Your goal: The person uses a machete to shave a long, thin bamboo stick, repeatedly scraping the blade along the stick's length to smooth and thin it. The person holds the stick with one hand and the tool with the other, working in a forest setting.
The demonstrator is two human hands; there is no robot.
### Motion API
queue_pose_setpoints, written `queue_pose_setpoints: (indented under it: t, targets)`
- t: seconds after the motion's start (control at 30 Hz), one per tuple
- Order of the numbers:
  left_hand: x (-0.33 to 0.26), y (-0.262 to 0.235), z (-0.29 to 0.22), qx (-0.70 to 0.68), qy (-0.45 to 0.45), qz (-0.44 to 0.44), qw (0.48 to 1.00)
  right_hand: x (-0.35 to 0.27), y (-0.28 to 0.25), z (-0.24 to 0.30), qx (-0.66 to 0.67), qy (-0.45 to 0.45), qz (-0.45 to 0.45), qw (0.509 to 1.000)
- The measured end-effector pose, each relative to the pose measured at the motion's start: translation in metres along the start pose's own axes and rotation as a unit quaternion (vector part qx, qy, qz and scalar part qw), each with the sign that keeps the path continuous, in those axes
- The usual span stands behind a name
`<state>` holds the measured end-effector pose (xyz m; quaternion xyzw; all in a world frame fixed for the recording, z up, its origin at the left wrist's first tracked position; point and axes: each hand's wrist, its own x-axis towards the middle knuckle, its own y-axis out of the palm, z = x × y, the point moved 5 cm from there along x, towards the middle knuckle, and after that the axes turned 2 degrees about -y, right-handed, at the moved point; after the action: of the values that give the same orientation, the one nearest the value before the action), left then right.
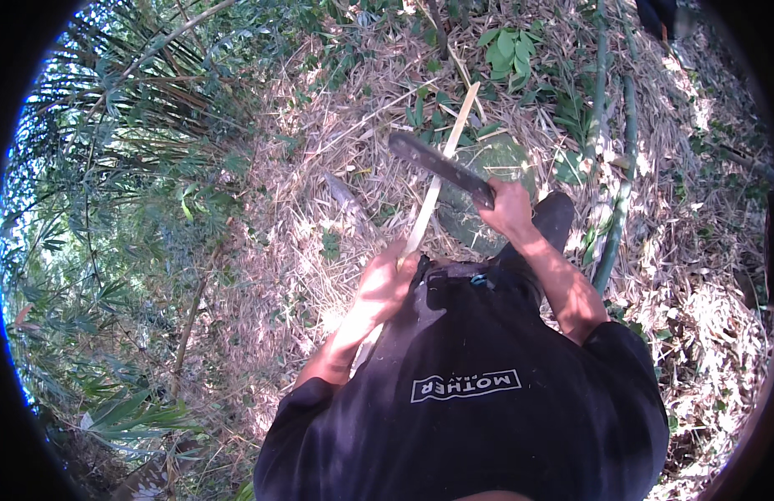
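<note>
My left hand (387, 282) is closed round the lower part of a long, pale split strip (427, 210), which looks like bamboo. The strip slants up and away to the right, and its lower end is hidden by my hand and shirt. In my right hand (509, 209) is a machete (437, 167) with a dark, broad blade, its handle covered by my fingers. The blade points to the upper left and crosses over the strip near its middle; whether the two touch I cannot tell.
A flat, mossy stone (495, 163) lies beyond my knees among dry leaf litter (303, 225). Long green bamboo poles (622, 192) run along the right. Dense leafy growth (136, 159) fills the left side. A dark shape (657, 17) shows at the top right.
</note>
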<state>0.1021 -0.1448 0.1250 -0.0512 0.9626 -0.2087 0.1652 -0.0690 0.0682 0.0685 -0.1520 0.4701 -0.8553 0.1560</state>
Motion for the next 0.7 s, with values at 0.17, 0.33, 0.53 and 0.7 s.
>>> queue_pose_setpoints:
  t: [0.17, 0.33, 0.53, 0.7]
  targets:
    - [0.007, -0.001, 0.001, -0.002, 0.042, -0.008, 0.999, -0.019, -0.014, 0.084, 0.041, -0.241, 0.049, 0.968]
    - [-0.013, -0.013, -0.014, -0.115, -0.118, 0.091, 0.982, 0.015, -0.012, -0.012, -0.049, 0.025, 0.023, 0.998]
    - [0.005, 0.011, 0.007, -0.245, -0.034, 0.019, 0.969, -0.018, -0.005, 0.075, 0.037, -0.211, 0.048, 0.976]
    - [-0.016, -0.012, -0.017, -0.104, -0.141, 0.114, 0.978, 0.029, -0.023, -0.016, -0.005, 0.115, 0.040, 0.992]
